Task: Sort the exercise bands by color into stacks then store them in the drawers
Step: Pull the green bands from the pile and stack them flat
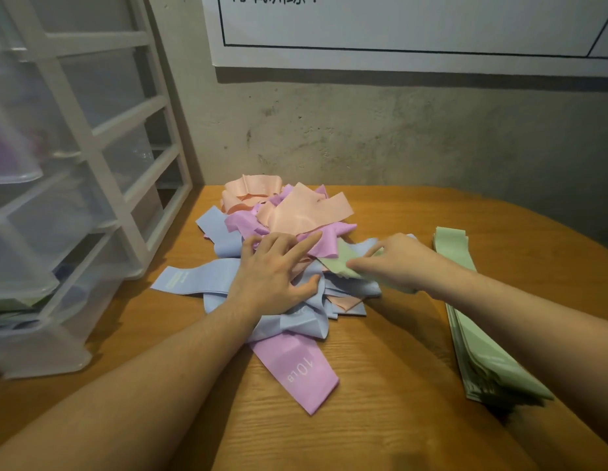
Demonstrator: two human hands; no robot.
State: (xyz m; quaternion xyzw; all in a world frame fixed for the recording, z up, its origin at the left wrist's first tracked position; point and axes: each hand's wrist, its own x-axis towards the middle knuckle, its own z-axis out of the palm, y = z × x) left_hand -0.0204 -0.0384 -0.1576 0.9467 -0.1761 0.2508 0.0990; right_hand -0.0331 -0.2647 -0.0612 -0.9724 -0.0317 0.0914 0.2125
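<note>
Right hand pinching a green band at the near right edge of the mixed pile, thumb and fingers closed on it. Left hand spread flat on the pile just to the left, fingers nearly straight, index reaching toward a purple band, gripping nothing.

Probably mid-extraction of one green band. Best done by keeping the left palm pressing down on the blue and purple bands, then drawing the green one out low and sideways toward the green stack lying beyond the right forearm. Worth pulling slowly, since a snagged loop would likely drag neighbours along. Worth laying it square on the stack, edges matched.

Hard to say how much of the green band lies buried under the pile. Right fingertips partly hidden by the band itself. Near end of the green stack partly covered by the right forearm. Drawer unit to the left of the left arm cut off at the frame edge, contents blurred behind translucent fronts: something purple and something green, no more certain than that. Band counts per colour not readable.
</note>
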